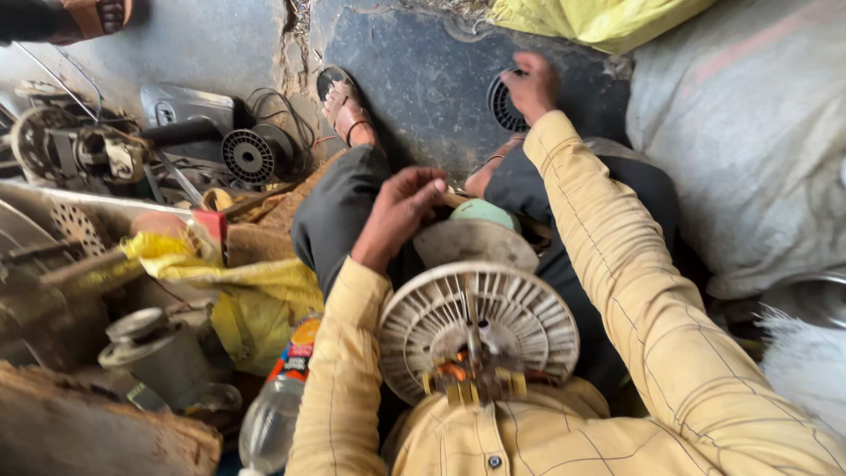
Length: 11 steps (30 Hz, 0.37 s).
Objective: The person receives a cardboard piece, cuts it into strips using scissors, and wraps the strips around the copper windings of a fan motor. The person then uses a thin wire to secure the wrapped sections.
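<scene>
White slotted fan motor (478, 328) rests on the lap, just below the left hand (398, 214), whose fingers curl onto its grey upper housing (474, 242); the right hand (531, 85), well apart, closes on a black slotted disc (500, 104) on the floor

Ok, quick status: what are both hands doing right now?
Left hand on top of the dusty fan motor in the lap. Right hand stretched out to a round black grille on the floor. Nothing between them.
</scene>
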Tool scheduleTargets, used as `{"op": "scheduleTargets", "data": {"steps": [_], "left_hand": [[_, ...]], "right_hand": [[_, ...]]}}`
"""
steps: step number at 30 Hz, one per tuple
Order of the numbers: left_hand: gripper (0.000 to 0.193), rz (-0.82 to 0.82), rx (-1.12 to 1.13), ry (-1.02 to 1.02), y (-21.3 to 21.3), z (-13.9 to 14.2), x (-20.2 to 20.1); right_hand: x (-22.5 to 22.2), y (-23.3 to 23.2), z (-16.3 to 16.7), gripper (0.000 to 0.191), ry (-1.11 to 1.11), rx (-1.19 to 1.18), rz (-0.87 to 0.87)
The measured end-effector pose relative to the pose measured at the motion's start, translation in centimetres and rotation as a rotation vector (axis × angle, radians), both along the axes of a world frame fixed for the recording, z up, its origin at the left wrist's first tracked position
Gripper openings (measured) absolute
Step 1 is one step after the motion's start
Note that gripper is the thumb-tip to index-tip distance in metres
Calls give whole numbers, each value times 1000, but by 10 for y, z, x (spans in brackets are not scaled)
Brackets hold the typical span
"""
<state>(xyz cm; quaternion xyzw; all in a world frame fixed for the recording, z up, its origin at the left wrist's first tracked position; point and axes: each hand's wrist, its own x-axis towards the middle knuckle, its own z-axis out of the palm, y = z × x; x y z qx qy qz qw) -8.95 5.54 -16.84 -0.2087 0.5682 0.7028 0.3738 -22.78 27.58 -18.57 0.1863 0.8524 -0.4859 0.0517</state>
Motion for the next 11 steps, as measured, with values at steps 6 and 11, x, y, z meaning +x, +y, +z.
{"op": "scheduleTargets", "data": {"steps": [6, 11], "left_hand": [[27, 84, 120, 155, -15, 6, 7], [30, 368, 308, 397, -40, 41, 24]], "right_hand": [[59, 8, 76, 19, 234, -603, 499], [166, 37, 222, 23, 290, -516, 774]]}}
